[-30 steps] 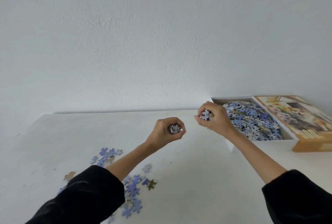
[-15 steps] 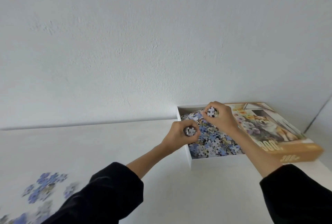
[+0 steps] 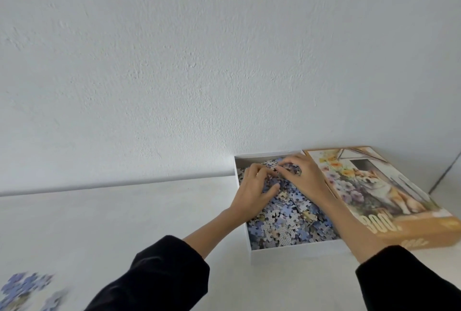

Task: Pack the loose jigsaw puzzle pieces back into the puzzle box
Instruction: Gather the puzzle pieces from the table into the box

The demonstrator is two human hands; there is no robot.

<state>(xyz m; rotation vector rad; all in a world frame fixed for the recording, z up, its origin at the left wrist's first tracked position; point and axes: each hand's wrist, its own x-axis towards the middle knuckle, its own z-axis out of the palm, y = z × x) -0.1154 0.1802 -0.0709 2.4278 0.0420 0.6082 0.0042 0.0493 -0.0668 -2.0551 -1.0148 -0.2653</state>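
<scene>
1. White textured wall (image 3: 174,61) is rising behind a white table (image 3: 124,223), which is filling the lower part of the view.
2. One open white box (image 3: 294,249) is sitting at the table's far right edge, against the wall. One printed lid (image 3: 374,185), showing a dog among flowers, is lying just beside it on the right.
3. Puzzle pieces (image 3: 287,223), mostly blue and grey, are lying heaped inside the box, far too many to count.
4. Two hands are reaching into the box from black sleeves (image 3: 162,273). The left hand (image 3: 257,193) is resting on the heap near the box's left wall, fingers spread and relaxed, pinching nothing.
5. The right hand (image 3: 304,175) is touching the heap at the box's far end, fingers loosely arched with the tips on the pieces, gripping nothing that is showing.
6. One small cluster of loose pieces (image 3: 22,285) is lying at the table's near left corner, well apart from the box. It is too blurred to count.
7. These pieces are probably light, thin, stiff card, likely to slip between fingers. Scooping a handful with cupped fingers and letting go low over the heap is looking like the safest way, so that none are bouncing over the rim.
</scene>
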